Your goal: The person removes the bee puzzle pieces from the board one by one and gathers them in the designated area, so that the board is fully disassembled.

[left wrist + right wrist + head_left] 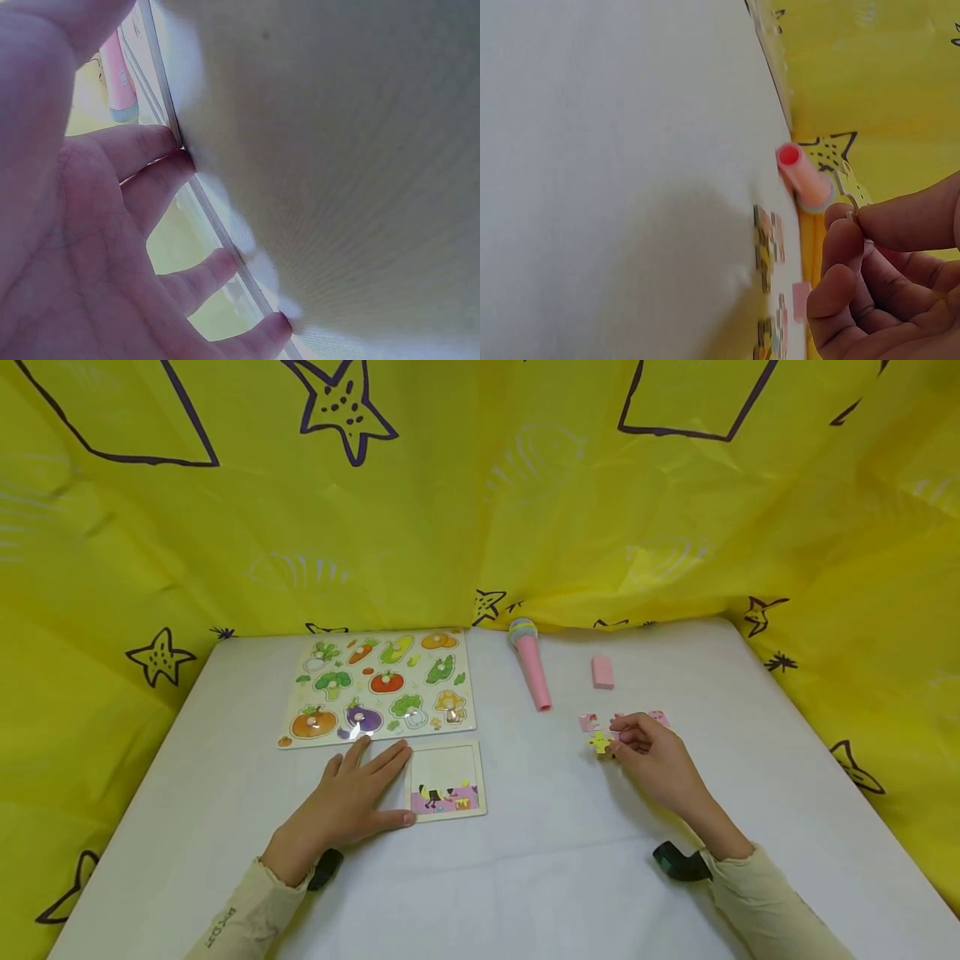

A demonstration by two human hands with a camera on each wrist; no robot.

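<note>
My left hand (352,797) rests on the table with its fingers spread, beside the left edge of a small wooden puzzle frame (483,777). The bottom part of that frame holds pieces with a bee picture (433,795); its upper part shows a bare base. In the left wrist view the fingertips (217,262) lie along a thin edge. Above the tabletop at the right, my right hand (656,764) pinches a yellow jigsaw piece (601,742) between thumb and finger. The right wrist view shows this piece nearly edge-on. Loose pink jigsaw pieces (765,247) lie behind that hand, partly hidden.
A vegetable peg puzzle board (348,660) lies beyond my left hand. A pink toy microphone (532,668) and a pink block (602,672) lie at the back of the white table (525,893). Yellow patterned cloth (480,510) hangs around the table.
</note>
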